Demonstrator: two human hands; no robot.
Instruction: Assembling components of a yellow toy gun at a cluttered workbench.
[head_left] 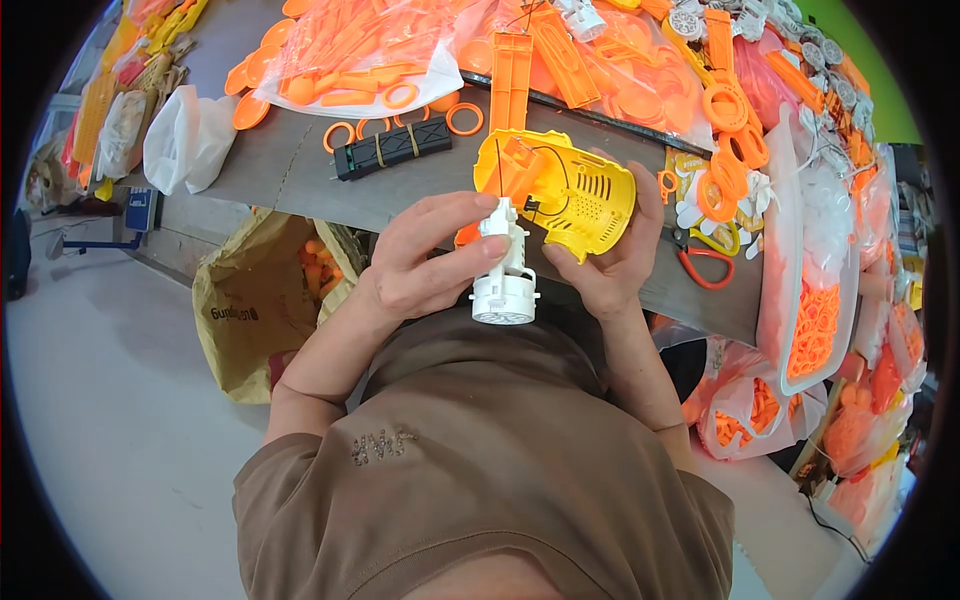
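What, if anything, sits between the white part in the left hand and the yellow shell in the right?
Nothing visible. The left hand holds the white plastic part right beside the yellow shell in the right hand; only a thin dark wire runs between them.

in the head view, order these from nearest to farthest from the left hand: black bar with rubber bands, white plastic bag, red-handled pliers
From the left hand:
1. Black bar with rubber bands, on the table just above it.
2. White plastic bag, far left table edge.
3. Red-handled pliers, to the right, past the right hand; close to the bag's distance.
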